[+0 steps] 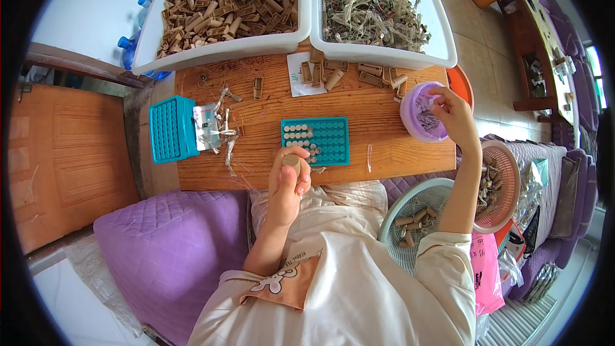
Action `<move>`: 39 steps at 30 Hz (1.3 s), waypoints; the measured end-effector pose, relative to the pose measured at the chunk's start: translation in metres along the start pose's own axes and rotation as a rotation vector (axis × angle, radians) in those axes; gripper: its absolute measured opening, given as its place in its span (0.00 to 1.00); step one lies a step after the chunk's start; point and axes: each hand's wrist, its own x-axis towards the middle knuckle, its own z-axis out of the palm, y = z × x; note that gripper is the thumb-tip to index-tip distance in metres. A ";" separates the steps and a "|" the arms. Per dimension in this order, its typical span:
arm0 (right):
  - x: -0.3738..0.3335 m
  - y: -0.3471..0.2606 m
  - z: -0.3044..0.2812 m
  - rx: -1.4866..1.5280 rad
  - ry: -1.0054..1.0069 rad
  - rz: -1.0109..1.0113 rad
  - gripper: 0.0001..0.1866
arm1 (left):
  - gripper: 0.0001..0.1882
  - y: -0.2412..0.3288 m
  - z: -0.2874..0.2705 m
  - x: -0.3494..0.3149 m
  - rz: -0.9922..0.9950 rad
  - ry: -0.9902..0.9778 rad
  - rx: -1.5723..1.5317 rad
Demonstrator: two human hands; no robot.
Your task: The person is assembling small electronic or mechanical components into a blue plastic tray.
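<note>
Holding a small tan tube [291, 161] upright in my left hand [288, 183], just at the near edge of the teal tray [327, 141].

My left fingers are clamped round the tube, right beside the tray on the desk [269, 103], where the first holes already hold tubes. My right hand [451, 115] is well apart, fingertips dipped into the purple cup [416, 119] at the desk's right end; whether they pinch anything, I can't tell. Two white bins [301, 42] sit at the far edge, and loose tubes [359, 76] lie before them.
</note>
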 end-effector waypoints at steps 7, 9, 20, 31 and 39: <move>-0.002 0.020 0.000 0.283 0.059 -0.072 0.05 | 0.25 0.001 0.007 0.000 -0.076 0.014 -0.298; -0.005 0.014 0.003 0.297 0.063 -0.091 0.03 | 0.22 -0.003 0.000 0.000 -0.080 -0.060 -0.458; -0.033 -0.082 0.049 0.123 0.016 -0.404 0.05 | 0.16 0.002 0.001 -0.001 -0.377 -0.091 -1.034; -0.045 -0.131 0.092 0.313 -0.173 -0.658 0.13 | 0.22 0.002 -0.001 -0.007 -0.446 0.057 -0.810; -0.051 -0.134 0.093 0.139 -0.191 -0.640 0.08 | 0.26 0.003 -0.002 -0.006 -0.466 -0.118 -0.508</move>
